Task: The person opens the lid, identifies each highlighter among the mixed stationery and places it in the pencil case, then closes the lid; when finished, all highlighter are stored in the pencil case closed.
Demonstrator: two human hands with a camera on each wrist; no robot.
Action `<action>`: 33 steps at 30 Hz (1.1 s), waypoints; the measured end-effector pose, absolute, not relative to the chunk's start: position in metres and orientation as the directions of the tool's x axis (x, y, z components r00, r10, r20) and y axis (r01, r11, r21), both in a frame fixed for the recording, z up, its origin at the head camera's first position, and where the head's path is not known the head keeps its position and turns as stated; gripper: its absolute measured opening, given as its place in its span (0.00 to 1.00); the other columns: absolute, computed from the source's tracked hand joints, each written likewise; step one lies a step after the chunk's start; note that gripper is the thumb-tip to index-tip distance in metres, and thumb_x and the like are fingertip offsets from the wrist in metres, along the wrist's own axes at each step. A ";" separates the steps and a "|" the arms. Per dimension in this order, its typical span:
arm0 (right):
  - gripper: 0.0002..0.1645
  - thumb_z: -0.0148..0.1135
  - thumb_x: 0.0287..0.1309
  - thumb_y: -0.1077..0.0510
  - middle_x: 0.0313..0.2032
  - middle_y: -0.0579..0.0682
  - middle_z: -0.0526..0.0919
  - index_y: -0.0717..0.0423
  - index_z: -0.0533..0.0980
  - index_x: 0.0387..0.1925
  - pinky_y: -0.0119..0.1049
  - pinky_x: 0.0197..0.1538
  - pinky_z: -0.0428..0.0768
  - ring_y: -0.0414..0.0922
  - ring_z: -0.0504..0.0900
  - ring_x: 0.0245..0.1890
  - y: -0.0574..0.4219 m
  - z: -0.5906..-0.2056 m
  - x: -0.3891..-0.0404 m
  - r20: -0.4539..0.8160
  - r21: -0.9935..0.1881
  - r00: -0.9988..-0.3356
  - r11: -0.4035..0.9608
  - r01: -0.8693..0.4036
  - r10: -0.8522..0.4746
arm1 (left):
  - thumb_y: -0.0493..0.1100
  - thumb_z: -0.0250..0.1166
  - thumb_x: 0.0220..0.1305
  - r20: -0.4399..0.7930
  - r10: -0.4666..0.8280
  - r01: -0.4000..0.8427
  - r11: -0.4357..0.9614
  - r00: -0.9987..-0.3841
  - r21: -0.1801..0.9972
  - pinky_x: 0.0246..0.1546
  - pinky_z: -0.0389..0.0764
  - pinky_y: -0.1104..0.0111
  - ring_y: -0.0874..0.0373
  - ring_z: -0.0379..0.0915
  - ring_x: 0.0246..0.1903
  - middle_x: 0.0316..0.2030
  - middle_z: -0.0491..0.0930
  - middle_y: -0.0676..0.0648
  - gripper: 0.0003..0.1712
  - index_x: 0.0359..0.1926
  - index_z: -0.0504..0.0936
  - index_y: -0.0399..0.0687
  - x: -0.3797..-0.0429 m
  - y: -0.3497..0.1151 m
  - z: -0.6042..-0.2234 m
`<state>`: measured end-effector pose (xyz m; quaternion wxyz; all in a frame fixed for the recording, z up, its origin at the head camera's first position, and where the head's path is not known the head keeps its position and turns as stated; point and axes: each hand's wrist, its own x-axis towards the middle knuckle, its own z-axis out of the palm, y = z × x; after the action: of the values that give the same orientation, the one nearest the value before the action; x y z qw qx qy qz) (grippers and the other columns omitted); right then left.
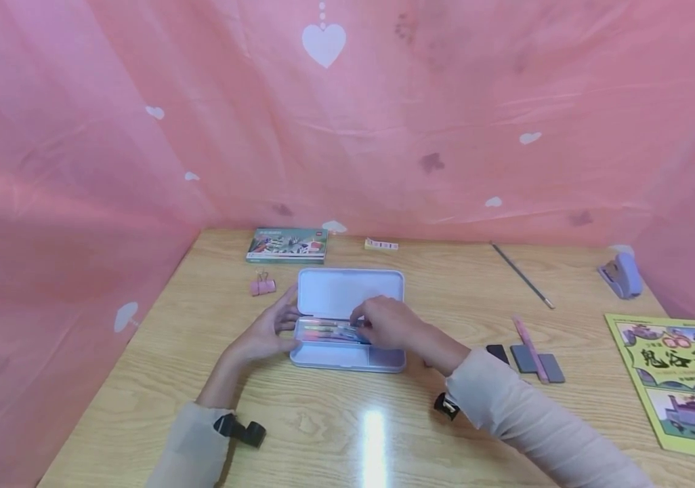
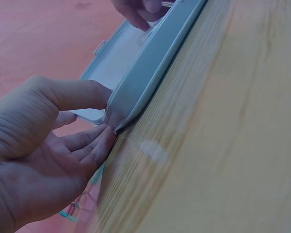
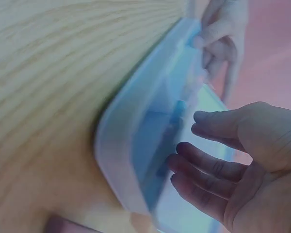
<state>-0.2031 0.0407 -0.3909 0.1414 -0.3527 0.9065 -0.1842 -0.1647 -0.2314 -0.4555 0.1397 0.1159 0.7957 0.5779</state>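
Observation:
A pale lilac pencil case [image 1: 347, 360] lies with its lid [image 1: 350, 291] raised away from me. Several pens [image 1: 329, 330] rest in its rear compartment. At the case's left end is my left hand [image 1: 265, 332]; in the left wrist view its thumb and fingers [image 2: 99, 145] pinch the corner. My right hand [image 1: 389, 322] is over the right part of the case, fingertips down by the pens. The right wrist view shows that hand [image 3: 233, 165] with loosely bent fingers and nothing between them, beside a dark pen with a blue end [image 3: 177, 121].
Behind the case are a flat illustrated box [image 1: 286, 245], a pink binder clip [image 1: 263, 285] and a small patterned eraser-like block [image 1: 381, 245]. To the right are a pencil [image 1: 521, 274], a pink pen [image 1: 530, 349] on grey pieces [image 1: 551, 368], a purple stapler [image 1: 622, 276] and a green-yellow book [image 1: 679, 379].

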 end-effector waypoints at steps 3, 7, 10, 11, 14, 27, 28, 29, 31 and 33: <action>0.17 0.64 0.56 0.53 0.41 0.48 0.84 0.53 0.81 0.48 0.36 0.40 0.79 0.42 0.80 0.39 0.048 -0.377 -0.205 -0.104 -0.440 -0.732 0.691 -0.573 -0.673 | 0.26 0.68 0.47 -0.095 0.334 0.018 0.321 -0.938 0.947 0.62 0.70 0.57 0.46 0.67 0.59 0.58 0.70 0.40 0.63 0.74 0.41 0.63 -0.166 -0.232 -0.456; 0.21 0.65 0.55 0.51 0.43 0.52 0.84 0.56 0.79 0.50 0.42 0.40 0.82 0.48 0.82 0.42 0.073 -0.357 -0.209 -0.037 -0.444 -0.758 0.690 -0.571 -0.651 | 0.27 0.69 0.46 -0.111 0.322 0.001 0.329 -0.940 0.944 0.61 0.71 0.59 0.48 0.68 0.58 0.58 0.70 0.42 0.63 0.74 0.41 0.65 -0.165 -0.231 -0.457; 0.22 0.64 0.55 0.51 0.43 0.54 0.84 0.57 0.79 0.50 0.45 0.40 0.83 0.51 0.82 0.42 0.104 -0.349 -0.215 0.013 -0.428 -0.789 0.710 -0.559 -0.614 | 0.27 0.69 0.46 -0.113 0.318 -0.001 0.331 -0.941 0.943 0.62 0.70 0.58 0.49 0.67 0.59 0.58 0.70 0.42 0.64 0.74 0.41 0.66 -0.165 -0.232 -0.457; 0.23 0.64 0.55 0.51 0.43 0.55 0.84 0.58 0.78 0.50 0.46 0.40 0.83 0.52 0.82 0.42 0.116 -0.348 -0.216 0.020 -0.419 -0.802 0.724 -0.548 -0.596 | 0.27 0.69 0.46 -0.114 0.317 -0.002 0.332 -0.942 0.943 0.62 0.70 0.59 0.49 0.67 0.59 0.58 0.70 0.43 0.64 0.74 0.41 0.67 -0.165 -0.233 -0.457; 0.24 0.63 0.57 0.50 0.46 0.57 0.82 0.58 0.77 0.53 0.49 0.40 0.82 0.54 0.82 0.42 0.155 -0.348 -0.221 0.012 -0.394 -0.841 0.770 -0.502 -0.541 | 0.26 0.68 0.46 -0.108 0.318 0.004 0.331 -0.942 0.944 0.62 0.70 0.58 0.48 0.67 0.59 0.57 0.70 0.42 0.64 0.74 0.41 0.67 -0.165 -0.233 -0.458; 0.31 0.64 0.54 0.50 0.39 0.66 0.83 0.67 0.73 0.54 0.42 0.25 0.79 0.52 0.83 0.30 0.266 -0.358 -0.220 -0.085 -0.281 -0.919 0.894 -0.349 -0.386 | 0.25 0.66 0.47 -0.090 0.351 0.021 0.302 -0.932 0.953 0.63 0.67 0.51 0.40 0.64 0.60 0.59 0.67 0.33 0.62 0.75 0.38 0.51 -0.159 -0.231 -0.440; 0.31 0.64 0.53 0.50 0.38 0.65 0.83 0.67 0.73 0.53 0.40 0.23 0.78 0.50 0.82 0.28 0.268 -0.360 -0.220 -0.096 -0.280 -0.921 0.898 -0.339 -0.377 | 0.25 0.67 0.47 -0.093 0.346 0.020 0.310 -0.934 0.950 0.63 0.68 0.52 0.41 0.65 0.60 0.59 0.67 0.34 0.62 0.75 0.38 0.53 -0.160 -0.232 -0.443; 0.31 0.64 0.53 0.50 0.37 0.65 0.83 0.68 0.73 0.53 0.39 0.22 0.78 0.49 0.82 0.27 0.270 -0.363 -0.220 -0.111 -0.283 -0.923 0.902 -0.326 -0.369 | 0.25 0.67 0.47 -0.094 0.343 0.021 0.317 -0.935 0.948 0.63 0.68 0.53 0.42 0.65 0.59 0.59 0.68 0.35 0.62 0.75 0.39 0.54 -0.161 -0.233 -0.446; 0.31 0.64 0.53 0.50 0.34 0.64 0.83 0.71 0.73 0.51 0.39 0.22 0.78 0.48 0.82 0.26 0.274 -0.368 -0.219 -0.136 -0.296 -0.924 0.904 -0.308 -0.359 | 0.26 0.68 0.47 -0.090 0.343 0.027 0.323 -0.935 0.946 0.63 0.69 0.55 0.43 0.65 0.59 0.59 0.68 0.37 0.63 0.75 0.39 0.58 -0.163 -0.234 -0.453; 0.30 0.63 0.54 0.51 0.32 0.63 0.83 0.72 0.74 0.50 0.40 0.23 0.78 0.48 0.81 0.25 0.276 -0.375 -0.219 -0.155 -0.311 -0.925 0.906 -0.289 -0.348 | 0.27 0.68 0.47 -0.093 0.339 0.026 0.330 -0.936 0.944 0.62 0.70 0.57 0.46 0.66 0.59 0.59 0.68 0.39 0.63 0.74 0.39 0.62 -0.164 -0.235 -0.458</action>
<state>-0.2185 0.2763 -0.3747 0.1040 -0.1640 0.9706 -0.1424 -0.1645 -0.2347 -0.4576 0.1379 0.1137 0.8037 0.5675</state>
